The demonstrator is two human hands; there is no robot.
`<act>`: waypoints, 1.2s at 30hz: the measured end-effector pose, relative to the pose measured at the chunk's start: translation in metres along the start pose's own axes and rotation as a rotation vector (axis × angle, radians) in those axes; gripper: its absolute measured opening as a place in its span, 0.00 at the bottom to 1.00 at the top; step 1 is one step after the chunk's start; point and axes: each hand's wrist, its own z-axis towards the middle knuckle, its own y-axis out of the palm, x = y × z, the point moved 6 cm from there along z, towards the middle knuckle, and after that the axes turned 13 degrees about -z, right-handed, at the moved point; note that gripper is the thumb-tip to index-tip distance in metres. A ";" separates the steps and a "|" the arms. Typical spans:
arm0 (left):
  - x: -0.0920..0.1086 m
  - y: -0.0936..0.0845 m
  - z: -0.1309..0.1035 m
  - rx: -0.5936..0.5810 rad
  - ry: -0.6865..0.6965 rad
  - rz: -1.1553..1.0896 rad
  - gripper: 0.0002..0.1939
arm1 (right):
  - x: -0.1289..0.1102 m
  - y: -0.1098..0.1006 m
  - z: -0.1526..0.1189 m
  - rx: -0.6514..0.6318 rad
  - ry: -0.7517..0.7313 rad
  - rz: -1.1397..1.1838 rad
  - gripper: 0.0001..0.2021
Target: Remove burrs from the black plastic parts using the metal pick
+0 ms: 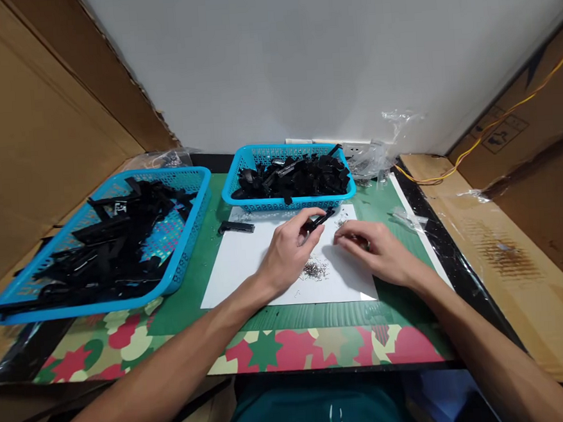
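Between the thumb and fingers of my left hand (291,245) is a slim black plastic part (321,221), held above the white paper (247,265). My right hand (371,246) is just to the right of it, fingers pressed together near the paper's right side; what they hold, if anything, is too small to tell. A pile of small metal pieces (316,269) lies on the paper below my hands, and more are scattered beyond my right hand. Another black part (236,227) rests at the paper's upper left edge.
Two blue baskets of black parts stand on the table, one at the left (187,243) and one at the back (290,202). Clear plastic bags (374,159) lie at the back right. Cardboard walls flank both sides, with a yellow wire (470,149) at the right.
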 end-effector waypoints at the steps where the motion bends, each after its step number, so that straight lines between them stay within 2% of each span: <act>1: 0.000 0.000 0.000 0.003 -0.005 -0.007 0.12 | -0.004 0.006 0.000 -0.062 -0.019 -0.007 0.06; 3: 0.000 0.001 0.000 -0.019 0.003 -0.019 0.10 | -0.008 0.018 0.000 -0.122 -0.027 -0.014 0.04; 7: 0.001 0.006 -0.002 -0.092 0.049 -0.027 0.10 | -0.006 0.030 0.001 -0.124 -0.015 -0.005 0.05; 12: 0.001 0.008 -0.003 -0.156 0.042 -0.024 0.13 | -0.005 0.031 0.001 -0.140 -0.004 -0.005 0.06; 23: -0.001 0.009 -0.005 -0.174 0.023 0.026 0.15 | -0.007 0.032 0.004 -0.190 0.015 0.021 0.05; 27: -0.005 0.010 -0.005 -0.212 -0.003 0.031 0.16 | -0.001 0.026 0.002 -0.144 0.085 0.150 0.06; 31: -0.002 0.007 -0.005 -0.193 0.008 0.014 0.15 | 0.006 0.021 0.001 -0.074 0.132 0.309 0.08; 36: 0.002 0.009 -0.008 -0.259 -0.025 0.010 0.15 | 0.008 0.015 0.001 0.034 0.166 0.373 0.10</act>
